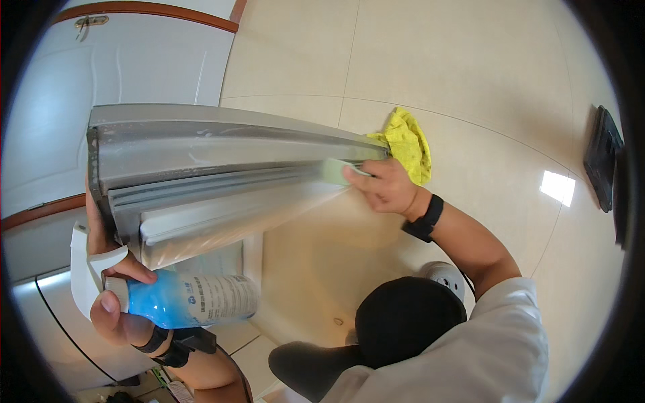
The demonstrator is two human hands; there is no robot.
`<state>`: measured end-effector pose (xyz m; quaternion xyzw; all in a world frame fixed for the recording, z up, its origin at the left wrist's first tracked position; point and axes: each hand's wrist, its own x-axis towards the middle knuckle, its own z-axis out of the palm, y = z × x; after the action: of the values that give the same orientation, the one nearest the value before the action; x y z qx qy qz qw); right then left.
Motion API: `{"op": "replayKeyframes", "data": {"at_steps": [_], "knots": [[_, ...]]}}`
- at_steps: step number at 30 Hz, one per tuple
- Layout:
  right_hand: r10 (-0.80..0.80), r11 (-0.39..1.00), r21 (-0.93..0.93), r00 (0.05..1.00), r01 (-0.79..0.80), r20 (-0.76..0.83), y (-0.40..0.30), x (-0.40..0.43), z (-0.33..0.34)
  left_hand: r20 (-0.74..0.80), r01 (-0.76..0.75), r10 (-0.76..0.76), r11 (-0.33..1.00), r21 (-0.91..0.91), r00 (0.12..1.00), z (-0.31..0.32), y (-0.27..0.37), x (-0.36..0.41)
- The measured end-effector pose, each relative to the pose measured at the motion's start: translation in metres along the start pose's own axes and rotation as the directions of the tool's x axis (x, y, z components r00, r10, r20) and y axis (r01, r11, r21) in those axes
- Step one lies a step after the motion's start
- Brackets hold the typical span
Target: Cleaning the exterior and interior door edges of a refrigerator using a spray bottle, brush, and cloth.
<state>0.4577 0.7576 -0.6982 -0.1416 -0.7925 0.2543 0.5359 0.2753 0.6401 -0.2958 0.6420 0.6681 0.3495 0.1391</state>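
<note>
My left hand [118, 322] grips a spray bottle [189, 297] by its neck. The bottle has a white trigger head, blue liquid and a label with writing, and it lies nearly sideways. Fingers of this hand also reach up along the end of a grey appliance door [227, 143], probably a refrigerator's. My right hand [385, 186] pinches a pale green sponge [336, 171] against the grey seal strip [216, 186] near the door's far end. The sponge is blurred. Below the seal is a clear plastic door bin [201, 226].
A yellow cloth [410, 146] is at the door's far corner; whether it hangs or lies there I cannot tell. A white panelled door [146, 60] with a key stands behind. On the tiled floor [453, 60] are a round socket unit [443, 279] and a flat black object [602, 158].
</note>
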Motion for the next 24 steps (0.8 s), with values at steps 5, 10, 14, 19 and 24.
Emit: {"op": "replayKeyframes", "data": {"at_steps": [5, 10, 14, 19, 24], "knots": [[-0.041, 0.997, 0.069, 0.999, 0.042, -0.016, -0.027, 0.048, -0.014, -0.042, -0.056, 0.050, 0.990, -0.133, 0.998, 0.000, 0.002, -0.004], [0.020, 0.967, 0.253, 0.992, 0.012, -0.121, -0.099, 0.142, -0.023, 0.012, 0.116, -0.116, 0.993, 0.030, 0.993, -0.025, 0.009, -0.019], [0.057, 0.954, 0.298, 0.969, 0.017, -0.238, -0.120, 0.163, -0.031, -0.031, 0.096, -0.097, 0.995, -0.032, 0.995, -0.028, 0.003, -0.031], [0.140, 0.989, 0.026, 0.984, -0.144, 0.107, -0.064, 0.064, -0.006, -0.102, 0.033, -0.028, 0.998, 0.048, 0.994, -0.015, 0.013, -0.031], [0.301, 0.953, 0.087, 0.936, -0.289, -0.182, -0.011, -0.057, 0.016, 0.051, 0.047, -0.055, 0.988, 0.149, 0.997, -0.025, 0.013, -0.027]]}}
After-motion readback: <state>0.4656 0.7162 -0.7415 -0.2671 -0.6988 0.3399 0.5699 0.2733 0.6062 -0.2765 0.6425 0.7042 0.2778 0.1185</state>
